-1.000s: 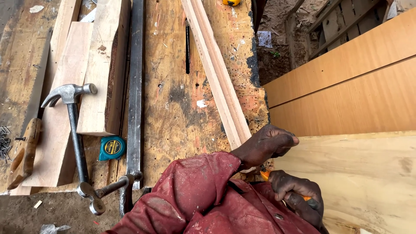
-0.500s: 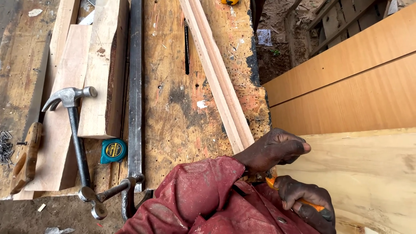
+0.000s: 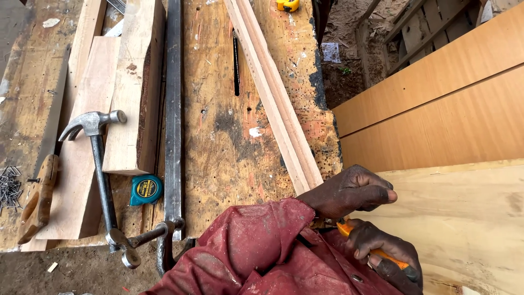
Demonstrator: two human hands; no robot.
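Left hand [image 3: 352, 191]: curled into a loose fist at the near end of the wood strip [image 3: 273, 98], knuckles up, fingers folded under; I cannot tell whether it pinches anything.
Right hand [image 3: 382, 254]: closed tight around an orange tool [image 3: 376, 252], just below and touching the left hand; only a sliver of the orange handle shows between the fingers.
Sleeve [image 3: 262, 251]: dark red cloth, crossing from the bottom edge up to the left wrist.
Wood strip: long, pale and grooved, lying on the bench [image 3: 229, 158] and running from the far edge down to the left hand.
Plywood sheet [image 3: 469, 218]: pale, beside the bench on the right, under both hands.
Brown boards [image 3: 436, 104]: two smooth panels lying beyond the plywood.
Hammer [image 3: 98, 164]: claw hammer lying on a pale plank [image 3: 82, 164], head away from the person.
Tape measure [image 3: 146, 189]: teal with a yellow face, between the hammer handle and a long metal clamp bar [image 3: 173, 109].
Handsaw [image 3: 41, 186]: wooden handle at the left edge, nails [image 3: 8, 188] piled just beside it.
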